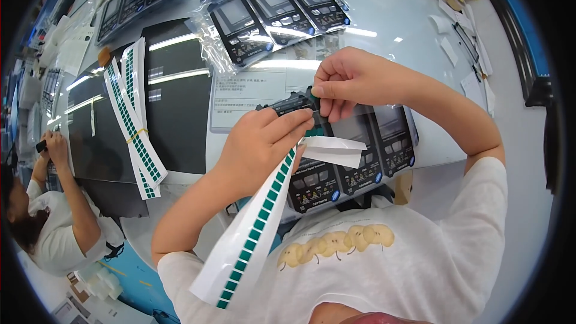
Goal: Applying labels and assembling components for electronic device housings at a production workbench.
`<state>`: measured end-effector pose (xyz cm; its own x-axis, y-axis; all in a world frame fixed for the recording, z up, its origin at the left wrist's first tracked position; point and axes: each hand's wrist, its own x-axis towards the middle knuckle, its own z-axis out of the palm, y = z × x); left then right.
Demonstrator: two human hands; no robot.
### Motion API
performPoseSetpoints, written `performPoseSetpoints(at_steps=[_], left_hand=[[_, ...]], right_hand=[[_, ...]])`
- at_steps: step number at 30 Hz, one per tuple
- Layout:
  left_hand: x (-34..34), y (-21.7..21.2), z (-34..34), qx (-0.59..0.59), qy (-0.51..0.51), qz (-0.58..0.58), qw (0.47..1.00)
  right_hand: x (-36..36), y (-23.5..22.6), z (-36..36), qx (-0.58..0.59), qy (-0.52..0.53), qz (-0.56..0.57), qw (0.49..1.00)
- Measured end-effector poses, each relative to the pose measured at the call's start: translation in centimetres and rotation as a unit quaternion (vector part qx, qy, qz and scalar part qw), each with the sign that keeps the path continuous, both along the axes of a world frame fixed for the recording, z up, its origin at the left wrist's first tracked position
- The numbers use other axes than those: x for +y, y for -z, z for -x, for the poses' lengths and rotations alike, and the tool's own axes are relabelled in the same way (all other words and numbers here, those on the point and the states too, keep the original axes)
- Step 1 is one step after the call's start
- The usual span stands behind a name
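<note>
A white backing strip with a row of green stickers (256, 226) trails down from my left hand (258, 147), whose fingers are closed on its upper end. A loose flap of white backing paper (333, 151) curls out to the right beside those fingers. My right hand (357, 81) pinches with thumb and forefinger at the upper edge of a sheet of black printed panels (393, 144); whatever is between the fingertips is too small to make out. Both hands are close together over this sheet, covering part of its left panel. The sheet lies at the table's near edge, in front of my body.
More green sticker strips (133, 123), banded together, lie on a black mat (177, 108) to the left. Plastic-wrapped black panels (273, 15) rest farther back. Under my hands' far side is a printed paper (249, 93). A co-worker (66, 222) sits at the left.
</note>
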<state>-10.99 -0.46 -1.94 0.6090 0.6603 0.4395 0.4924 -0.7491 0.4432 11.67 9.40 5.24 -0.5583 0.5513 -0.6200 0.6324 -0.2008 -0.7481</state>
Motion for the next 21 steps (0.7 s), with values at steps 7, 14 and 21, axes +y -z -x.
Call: performPoseSetpoints(at_steps=[7,14,21], left_hand=[[-0.03,0.45,-0.07,0.019,-0.003,-0.032,0.999],[-0.06,0.34,0.13,0.032,0.0,-0.028,0.999],[-0.06,0.17,-0.07,0.037,-0.007,-0.037,0.999]], right_hand=[[0.43,0.18,0.27,-0.01,-0.007,0.016,1.0],[0.62,0.26,0.47,-0.011,-0.01,0.019,1.0],[0.49,0.28,0.62,-0.019,-0.006,0.011,1.0]])
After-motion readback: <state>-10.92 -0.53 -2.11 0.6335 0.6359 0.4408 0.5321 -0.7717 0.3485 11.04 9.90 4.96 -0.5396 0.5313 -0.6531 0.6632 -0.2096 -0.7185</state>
